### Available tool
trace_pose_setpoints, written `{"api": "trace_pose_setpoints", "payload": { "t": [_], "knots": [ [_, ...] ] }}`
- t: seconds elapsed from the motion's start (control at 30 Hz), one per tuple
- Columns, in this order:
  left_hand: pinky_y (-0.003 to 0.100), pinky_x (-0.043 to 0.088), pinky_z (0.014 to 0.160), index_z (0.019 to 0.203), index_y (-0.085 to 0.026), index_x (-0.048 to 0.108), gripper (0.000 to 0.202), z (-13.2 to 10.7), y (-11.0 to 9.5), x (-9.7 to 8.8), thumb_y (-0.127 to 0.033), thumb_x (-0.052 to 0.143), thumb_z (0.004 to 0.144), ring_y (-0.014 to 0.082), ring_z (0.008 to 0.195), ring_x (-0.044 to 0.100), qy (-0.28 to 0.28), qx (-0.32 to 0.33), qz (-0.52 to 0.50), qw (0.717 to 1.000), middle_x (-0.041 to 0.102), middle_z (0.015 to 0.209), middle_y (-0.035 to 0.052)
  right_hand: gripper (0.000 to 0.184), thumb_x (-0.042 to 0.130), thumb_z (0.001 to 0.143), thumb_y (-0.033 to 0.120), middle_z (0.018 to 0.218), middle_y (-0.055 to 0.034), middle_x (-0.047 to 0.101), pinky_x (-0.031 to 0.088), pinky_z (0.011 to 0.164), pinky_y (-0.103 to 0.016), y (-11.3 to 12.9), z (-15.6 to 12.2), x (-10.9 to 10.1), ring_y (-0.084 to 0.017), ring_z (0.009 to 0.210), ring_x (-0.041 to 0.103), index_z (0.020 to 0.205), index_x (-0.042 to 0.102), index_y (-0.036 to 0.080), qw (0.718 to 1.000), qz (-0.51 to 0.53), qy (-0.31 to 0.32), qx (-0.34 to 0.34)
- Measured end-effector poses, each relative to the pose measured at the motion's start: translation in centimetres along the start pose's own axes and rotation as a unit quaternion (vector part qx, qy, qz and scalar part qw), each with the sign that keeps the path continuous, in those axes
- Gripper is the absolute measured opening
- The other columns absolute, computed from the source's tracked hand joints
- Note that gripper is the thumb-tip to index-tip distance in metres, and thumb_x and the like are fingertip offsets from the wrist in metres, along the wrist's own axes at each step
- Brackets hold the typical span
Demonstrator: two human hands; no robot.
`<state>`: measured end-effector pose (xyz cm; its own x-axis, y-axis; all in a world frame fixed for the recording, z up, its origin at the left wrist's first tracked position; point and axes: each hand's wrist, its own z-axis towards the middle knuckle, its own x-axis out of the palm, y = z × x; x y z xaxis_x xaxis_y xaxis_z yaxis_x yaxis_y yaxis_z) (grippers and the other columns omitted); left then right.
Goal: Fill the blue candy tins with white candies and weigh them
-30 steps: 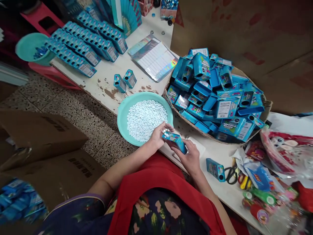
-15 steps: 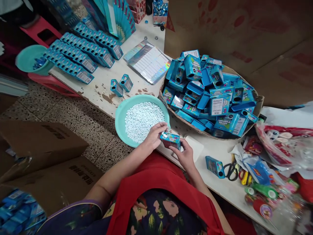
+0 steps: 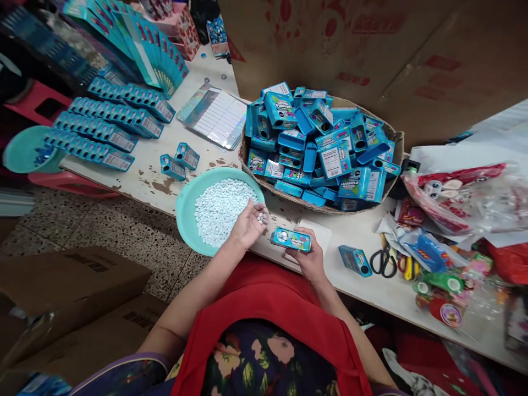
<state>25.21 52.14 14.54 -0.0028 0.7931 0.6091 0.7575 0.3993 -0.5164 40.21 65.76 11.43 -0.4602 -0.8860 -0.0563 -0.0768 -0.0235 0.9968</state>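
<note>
My right hand grips a small blue candy box, laid flat with its round hole showing white pieces. My left hand is cupped over the edge of a teal bowl full of small white candies, with a few candies held in its fingers. The two hands are a short gap apart.
A wicker basket piled with blue boxes stands behind the hands. Rows of filled boxes lie far left, two loose boxes nearby. One box, scissors and toys lie to the right. Cardboard cartons sit on the floor.
My left hand has drawn away from the box's hole toward the bowl, still holding candies. The right hand has turned the box flat. The view has shifted to the right.
</note>
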Motion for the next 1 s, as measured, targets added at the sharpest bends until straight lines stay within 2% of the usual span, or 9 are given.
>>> {"api": "trace_pose_setpoints", "payload": {
  "t": [0.1, 0.23, 0.3, 0.57, 0.7, 0.77, 0.87, 0.93, 1.0],
  "knots": [
    [0.029, 0.048, 0.073, 0.082, -0.015, 0.061, 0.038, 1.3, -1.0, -2.5, -0.050, 0.045, 0.086, 0.0142, 0.076, 0.058, -0.123, 0.129, 0.242, 0.954, 0.061, 0.084, 0.0077, 0.040, 0.079, 0.062, 0.038, 0.098, -0.0041, 0.056, 0.048, 0.078, -0.029, -1.4, -0.6, -1.9, -0.017, 0.091, 0.056, 0.093, 0.062, 0.020, 0.999, -0.010, -0.049, 0.017],
    [0.042, 0.035, 0.103, 0.102, -0.018, 0.063, 0.034, 2.3, -2.3, -6.6, -0.041, 0.057, 0.077, 0.0273, 0.123, 0.043, -0.238, 0.252, 0.551, 0.759, 0.057, 0.121, 0.0101, 0.038, 0.076, 0.064, 0.038, 0.092, -0.0032, 0.059, 0.045, 0.083, -0.031, -4.9, -1.1, -5.1, -0.017, 0.088, 0.055, 0.092, 0.062, 0.016, 0.991, -0.072, -0.104, 0.044],
    [0.043, 0.032, 0.106, 0.109, -0.020, 0.062, 0.040, 2.4, -2.3, -8.2, -0.040, 0.059, 0.075, 0.0282, 0.126, 0.040, -0.233, 0.247, 0.603, 0.722, 0.055, 0.126, 0.0088, 0.038, 0.074, 0.064, 0.039, 0.091, -0.0035, 0.060, 0.044, 0.084, -0.032, -6.8, -1.2, -6.2, -0.017, 0.087, 0.055, 0.091, 0.062, 0.015, 0.984, -0.097, -0.138, 0.058],
    [0.031, 0.040, 0.098, 0.100, -0.016, 0.065, 0.038, 2.1, -1.0, -9.8, -0.045, 0.052, 0.078, 0.0207, 0.105, 0.058, -0.195, 0.219, 0.608, 0.738, 0.066, 0.107, 0.0058, 0.047, 0.075, 0.060, 0.040, 0.103, -0.0075, 0.062, 0.040, 0.093, -0.037, -9.4, -1.1, -7.7, -0.021, 0.101, 0.050, 0.099, 0.065, 0.016, 0.969, -0.153, -0.179, 0.073],
    [0.033, 0.041, 0.098, 0.100, -0.016, 0.065, 0.038, 2.2, -1.4, -10.4, -0.045, 0.053, 0.079, 0.0215, 0.105, 0.058, -0.198, 0.230, 0.610, 0.732, 0.066, 0.107, 0.0066, 0.074, 0.077, 0.060, 0.045, 0.126, -0.0119, 0.051, 0.043, 0.086, -0.035, -8.6, -3.5, -7.9, -0.024, 0.110, 0.047, 0.125, 0.053, 0.018, 0.957, -0.224, -0.175, 0.051],
    [0.035, 0.042, 0.096, 0.109, -0.017, 0.061, 0.042, 2.3, -1.8, -10.7, -0.045, 0.056, 0.078, 0.0235, 0.109, 0.056, -0.217, 0.249, 0.595, 0.733, 0.063, 0.113, 0.0081, 0.070, 0.071, 0.069, 0.045, 0.127, -0.0133, 0.048, 0.046, 0.080, -0.033, -8.4, -5.5, -8.0, -0.022, 0.106, 0.050, 0.128, 0.048, 0.017, 0.957, -0.220, -0.178, 0.061],
    [0.035, 0.047, 0.089, 0.141, -0.020, 0.027, 0.079, 2.4, -2.5, -10.8, -0.038, 0.065, 0.074, 0.0227, 0.107, 0.056, -0.299, 0.304, 0.515, 0.744, 0.046, 0.135, 0.0145, 0.051, 0.058, 0.081, 0.043, 0.122, -0.0130, 0.051, 0.047, 0.074, -0.030, -8.4, -8.3, -8.3, -0.018, 0.096, 0.055, 0.123, 0.050, 0.016, 0.962, -0.178, -0.181, 0.099],
    [0.033, 0.050, 0.083, 0.146, -0.020, -0.002, 0.097, 2.5, -3.1, -10.7, -0.033, 0.065, 0.077, 0.0173, 0.095, 0.059, -0.334, 0.333, 0.451, 0.758, 0.035, 0.141, 0.0204, 0.043, 0.054, 0.084, 0.042, 0.118, -0.0123, 0.053, 0.048, 0.074, -0.030, -8.4, -9.5, -8.6, -0.016, 0.090, 0.056, 0.118, 0.052, 0.015, 0.961, -0.157, -0.196, 0.120],
    [0.032, 0.051, 0.079, 0.144, -0.019, -0.013, 0.097, 2.6, -3.6, -10.5, -0.033, 0.060, 0.082, 0.0122, 0.083, 0.059, -0.327, 0.337, 0.430, 0.771, 0.035, 0.139, 0.0229, 0.041, 0.053, 0.085, 0.043, 0.115, -0.0113, 0.056, 0.047, 0.076, -0.031, -8.3, -10.0, -9.1, -0.016, 0.088, 0.056, 0.115, 0.054, 0.015, 0.956, -0.157, -0.211, 0.130]
  ]
}}
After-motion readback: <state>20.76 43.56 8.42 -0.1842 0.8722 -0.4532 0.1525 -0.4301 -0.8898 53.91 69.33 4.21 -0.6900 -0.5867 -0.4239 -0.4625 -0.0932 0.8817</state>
